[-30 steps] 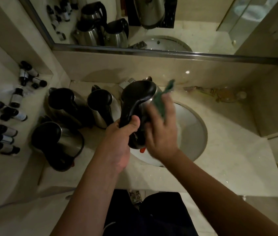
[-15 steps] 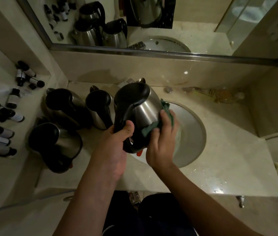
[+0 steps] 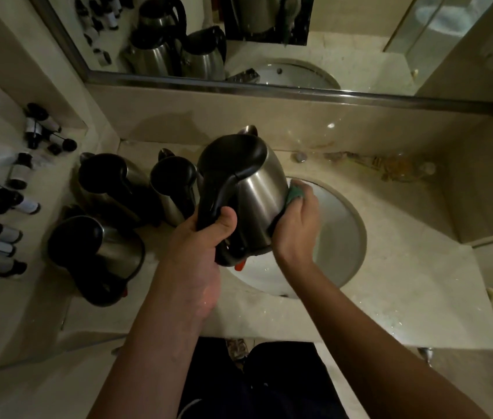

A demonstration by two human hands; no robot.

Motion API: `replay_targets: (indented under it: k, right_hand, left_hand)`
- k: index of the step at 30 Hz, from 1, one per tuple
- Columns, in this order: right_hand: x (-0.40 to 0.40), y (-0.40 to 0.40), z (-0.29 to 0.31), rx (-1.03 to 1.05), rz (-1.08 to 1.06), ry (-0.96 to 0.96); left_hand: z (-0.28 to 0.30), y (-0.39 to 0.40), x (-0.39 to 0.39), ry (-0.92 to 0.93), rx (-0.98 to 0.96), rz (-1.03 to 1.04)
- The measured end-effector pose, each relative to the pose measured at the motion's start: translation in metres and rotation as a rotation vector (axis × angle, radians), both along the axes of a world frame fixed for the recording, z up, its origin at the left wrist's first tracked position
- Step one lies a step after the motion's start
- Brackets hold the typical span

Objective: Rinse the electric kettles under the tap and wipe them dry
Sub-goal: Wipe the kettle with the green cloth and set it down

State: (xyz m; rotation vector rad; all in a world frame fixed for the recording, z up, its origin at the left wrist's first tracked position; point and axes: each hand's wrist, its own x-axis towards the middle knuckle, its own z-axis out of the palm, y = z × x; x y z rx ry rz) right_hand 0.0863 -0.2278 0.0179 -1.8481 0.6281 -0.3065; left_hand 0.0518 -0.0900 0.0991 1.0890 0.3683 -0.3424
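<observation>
The left hand (image 3: 206,237) grips the kettle (image 3: 251,195) handle tight. The right hand (image 3: 296,219) presses the cloth (image 3: 295,193); rub all around.

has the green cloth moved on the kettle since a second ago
Yes. The green cloth in the right hand has gone from up near the kettle's lid down its steel side, now low over the sink basin.

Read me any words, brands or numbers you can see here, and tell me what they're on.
No text can be read.
Small bottles on the left shelf: pale labels, too small and blurred.
Held kettle: no marking shows.
Green cloth: none.
Clear wrapper behind the sink: print unreadable.
</observation>
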Motion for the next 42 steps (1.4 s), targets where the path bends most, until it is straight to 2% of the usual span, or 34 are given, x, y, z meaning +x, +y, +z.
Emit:
replay_targets:
  k: [4, 6, 8, 10, 14, 16, 17, 19, 21, 22, 23, 25, 28, 30, 31, 33, 35, 36, 38, 40, 42]
  right_hand:
    - [-0.007, 0.026, 0.024, -0.296, 0.209, -0.361]
    - [-0.007, 0.025, 0.015, -0.535, 0.345, -0.512]
    - [-0.011, 0.014, -0.008, -0.661, 0.425, -0.581]
    - [-0.020, 0.004, -0.024, -0.596, 0.453, -0.529]
    - [-0.008, 0.005, -0.005, -0.183, 0.140, -0.277]
    - [0.007, 0.014, 0.016, -0.161, 0.072, -0.244]
    - [0.010, 0.019, 0.024, -0.236, 0.097, -0.300]
    - [0.009, 0.025, 0.026, -0.476, 0.288, -0.476]
    - [-0.001, 0.017, 0.008, -0.719, 0.454, -0.604]
    - [-0.007, 0.009, -0.002, -0.768, 0.495, -0.621]
    - [-0.014, 0.002, -0.011, -0.762, 0.510, -0.608]
    - [-0.026, -0.008, -0.016, -0.618, 0.472, -0.493]
    - [-0.013, -0.002, 0.010, -0.304, 0.248, -0.346]
    - [0.007, 0.007, 0.036, -0.222, 0.168, -0.340]
    - [0.015, 0.011, 0.045, -0.267, 0.201, -0.380]
    - [0.018, 0.016, 0.048, -0.497, 0.373, -0.508]
    - [0.009, 0.008, 0.026, -0.736, 0.539, -0.620]
    - [0.003, 0.002, 0.014, -0.769, 0.583, -0.623]
    - [-0.009, -0.006, 0.002, -0.618, 0.541, -0.518]
    - [-0.009, -0.003, 0.011, -0.341, 0.338, -0.347]
    - [0.004, 0.005, 0.027, -0.229, 0.208, -0.266]
  left_hand:
    - [-0.001, -0.004, 0.005, 0.033, -0.053, 0.010]
    - [-0.003, -0.003, 0.007, 0.083, -0.082, 0.022]
    - [-0.004, 0.000, 0.007, 0.105, -0.079, 0.031]
    - [-0.003, 0.001, 0.006, 0.096, -0.060, 0.033]
    - [0.001, -0.003, 0.004, 0.038, 0.032, -0.010]
    - [0.002, -0.004, 0.005, 0.036, 0.040, 0.007]
    - [0.003, -0.005, 0.006, 0.046, 0.029, 0.008]
    - [0.001, -0.003, 0.008, 0.078, -0.035, 0.010]
    - [0.000, 0.000, 0.010, 0.117, -0.110, 0.023]
    - [-0.002, 0.003, 0.009, 0.120, -0.132, 0.022]
    - [-0.001, 0.004, 0.009, 0.106, -0.144, 0.007]
    - [0.003, 0.003, 0.008, 0.048, -0.102, -0.029]
    - [0.007, -0.002, 0.005, -0.005, -0.025, -0.020]
    - [0.008, -0.002, 0.006, -0.020, 0.022, -0.023]
    - [0.009, -0.001, 0.007, -0.021, 0.034, -0.031]
    - [0.008, 0.003, 0.010, -0.004, 0.003, -0.036]
    - [0.011, 0.004, 0.011, 0.038, -0.024, -0.023]
    - [0.011, 0.005, 0.012, 0.045, -0.022, -0.017]
    - [0.011, 0.005, 0.010, 0.037, 0.017, -0.024]
    - [0.011, 0.004, 0.007, 0.028, 0.068, -0.024]
    - [0.011, 0.002, 0.006, 0.031, 0.100, 0.004]
